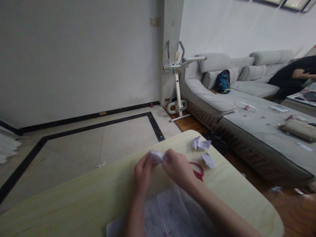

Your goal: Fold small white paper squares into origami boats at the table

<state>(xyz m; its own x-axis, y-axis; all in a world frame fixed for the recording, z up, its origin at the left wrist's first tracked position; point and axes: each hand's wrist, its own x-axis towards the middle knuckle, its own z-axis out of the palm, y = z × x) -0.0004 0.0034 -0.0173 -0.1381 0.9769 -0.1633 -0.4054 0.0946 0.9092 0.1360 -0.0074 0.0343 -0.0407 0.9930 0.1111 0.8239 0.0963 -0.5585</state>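
Got a small folded paper [157, 156] pinched at both ends just above the surface [98, 194], with left hand [143, 168] closed on one end and right hand [178, 166] closed on the other. Probably gripped from two sides to keep something so light and small steady. Can also spot two folded pieces [204, 145] close together near the far right edge, plus a third piece [208, 160] a bit nearer, maybe set there to stay out of the way. Can see just red scissors [202, 171] handles poking out beside right hand, presumably within easy reach. Can't check the blades, hidden from this angle. Can't make out the fingertips or exact creases either, thanks to blur. Same with the written sheet [172, 214], partly covered by the forearms, cut off at the bottom and impossible to read.
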